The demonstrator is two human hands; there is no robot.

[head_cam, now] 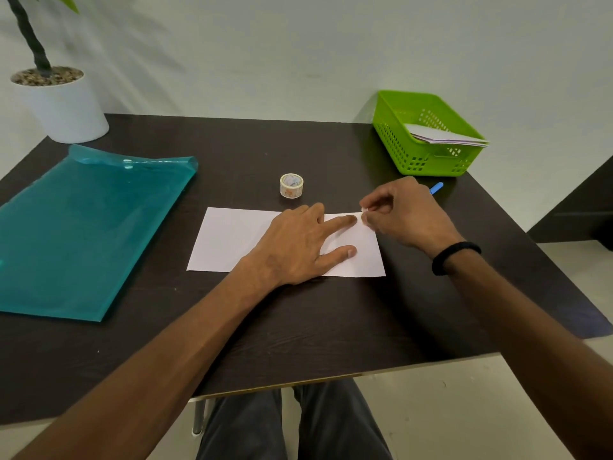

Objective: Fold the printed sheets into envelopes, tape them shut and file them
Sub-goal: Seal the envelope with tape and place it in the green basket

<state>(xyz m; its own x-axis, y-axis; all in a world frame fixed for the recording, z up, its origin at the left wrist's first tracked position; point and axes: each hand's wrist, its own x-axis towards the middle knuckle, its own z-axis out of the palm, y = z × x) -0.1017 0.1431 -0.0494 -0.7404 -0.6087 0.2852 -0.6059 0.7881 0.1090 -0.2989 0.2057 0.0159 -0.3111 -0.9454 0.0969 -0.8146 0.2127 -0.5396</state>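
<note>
The left hand (298, 247) lies flat with straight fingers, pinning the folded sheet (232, 240) to the tabletop (298, 327). The right hand (404, 210) pinches a small tape piece (364, 210) at the sheet's far corner, just past the left fingertips. If the left hand's pressure eases, the fold may spring open; the tape could also curl or land crooked.

The left hand (295, 250) lies flat on the folded white sheet (232, 240) on the dark table (298, 327), while the right hand (404, 210) pinches its far corner; a tape roll (291, 185) stands just behind, a green basket (428, 134) of folded papers far right
</note>
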